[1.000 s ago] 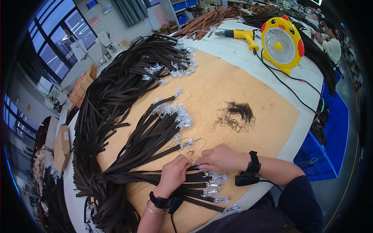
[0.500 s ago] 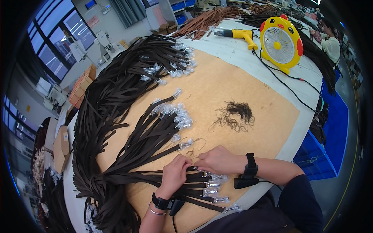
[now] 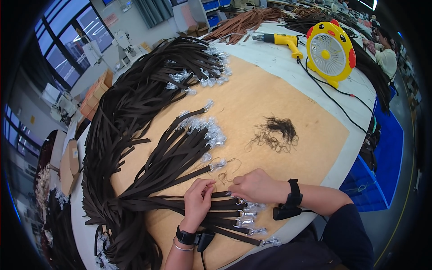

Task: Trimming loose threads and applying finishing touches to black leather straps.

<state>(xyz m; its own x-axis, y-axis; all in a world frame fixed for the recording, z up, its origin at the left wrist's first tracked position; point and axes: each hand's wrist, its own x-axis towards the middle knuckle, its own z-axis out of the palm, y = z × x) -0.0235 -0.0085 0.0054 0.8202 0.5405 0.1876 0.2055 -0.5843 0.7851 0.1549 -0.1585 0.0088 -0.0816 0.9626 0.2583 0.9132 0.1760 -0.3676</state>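
Several dark brown straps (image 3: 225,204) fan out side by side across the board before me, their metal clasps (image 3: 245,214) wrapped in clear plastic. My right hand (image 3: 257,186) is closed, its fingertips pinching the topmost of these straps by its clasp end. Just left of it, my left hand (image 3: 199,200) is held over the straps with its fingers curled and thumb drawn in; whatever lies between the fingertips is too small to make out. Thin loose threads (image 3: 223,176) lie just beyond both hands. Farther off, another bunch of straps (image 3: 180,150) ends in plastic-wrapped clasps.
A large heap of dark straps (image 3: 121,103) covers the left side. A tangle of cut threads (image 3: 281,130) lies on the tan board (image 3: 252,85). Behind it are a yellow heat gun (image 3: 281,39) and a yellow fan (image 3: 328,51) with cords. Blue bins (image 3: 371,189) stand at right.
My left hand has drawn slightly left and up, away from the right hand, and its fingers have shifted. My right hand stays almost in place at the strap end.
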